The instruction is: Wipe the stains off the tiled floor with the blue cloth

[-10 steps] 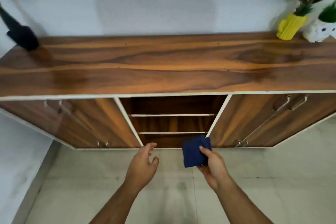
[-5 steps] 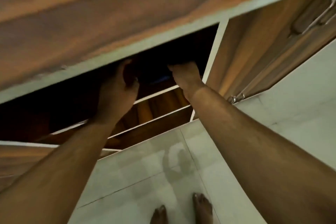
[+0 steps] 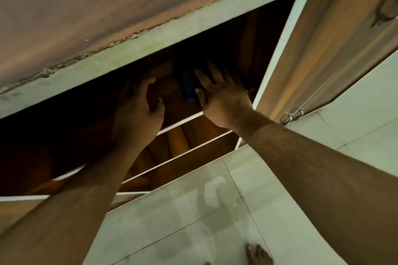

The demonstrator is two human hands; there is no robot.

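Hands both reach into the open middle bay of the wooden cabinet (image 3: pixel 323 54), under its top edge. One blue cloth (image 3: pixel 189 87) is visible, only as a dim blue strip in the shadow on the upper shelf (image 3: pixel 183 121) — much of it is hidden by the dark and by the right hand.

Right hand (image 3: pixel 224 101): fingers straight and spread, palm down, thumb edge just beside the cloth's lower end; not curled round anything. Whether the fingertips rest on the cloth or on the shelf cannot be told. Left hand (image 3: pixel 140 114): fingers loosely curled, holding nothing visible, a short gap left of the cloth.

Key relation: the cloth lies just left of the right hand's thumb and index finger, between the two hands, nearer the right. The visible strip runs front to back into the bay, roughly parallel to the right fingers. Judgement: the right hand is better placed for any next grasp — a small shift left with a pinch along that strip would do it.

Counts: one cloth, two hands, two shelf edges showing in the bay, one door handle (image 3: pixel 290 115) low at right. Tiled floor (image 3: pixel 193 221) below; faint marks on it, no wiping under way. One bare foot (image 3: pixel 257 255) at the bottom edge.
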